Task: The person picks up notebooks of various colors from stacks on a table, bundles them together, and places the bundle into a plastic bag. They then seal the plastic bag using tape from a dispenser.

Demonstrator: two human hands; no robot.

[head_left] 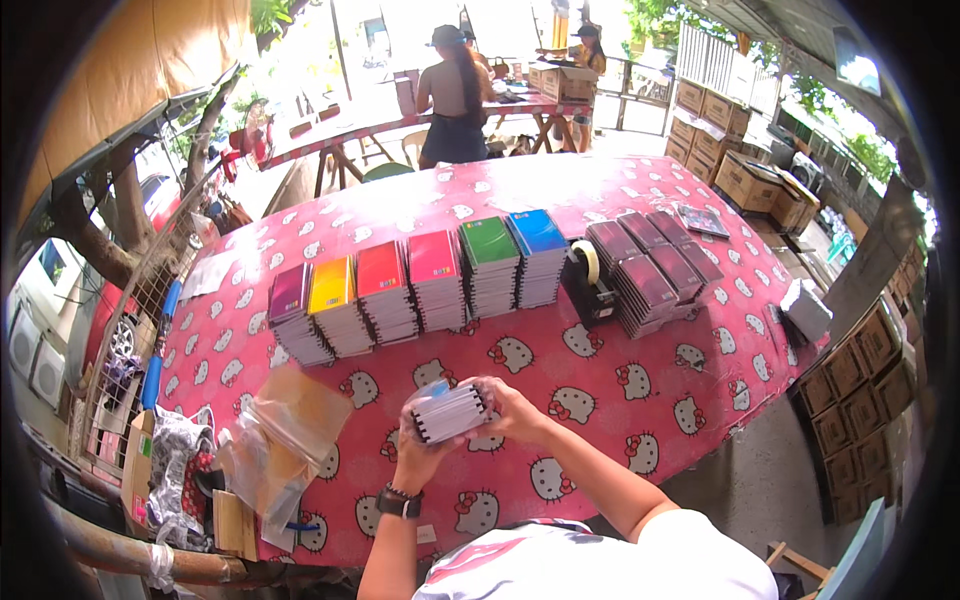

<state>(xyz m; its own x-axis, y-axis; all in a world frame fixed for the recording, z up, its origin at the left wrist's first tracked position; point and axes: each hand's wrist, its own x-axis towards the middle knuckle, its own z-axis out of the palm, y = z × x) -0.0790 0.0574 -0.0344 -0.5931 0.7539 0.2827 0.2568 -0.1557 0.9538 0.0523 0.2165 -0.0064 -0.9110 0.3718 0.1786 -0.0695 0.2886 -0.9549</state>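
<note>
Above the near part of the table, both my hands hold a small stack of notebooks (452, 414) with white page edges and black binding showing at its ends. My left hand (420, 445) is closed around the near left side, and my right hand (507, 412) grips the right end. A bluish, shiny patch shows on top, perhaps clear plastic; it is blurred. Beyond my hands stand stacks of spiral notebooks in a row: purple (289, 293), yellow (332, 284), red (380, 268), pinkish red (432, 255), green (488, 240) and blue (537, 232).
Right of the row are a black tape dispenser (588, 285) and dark maroon packs (650, 283). Clear plastic bags (290, 425) lie at left on the pink patterned table (560, 350). Cardboard boxes (860, 405) are piled at right. People (455, 95) stand by a far table.
</note>
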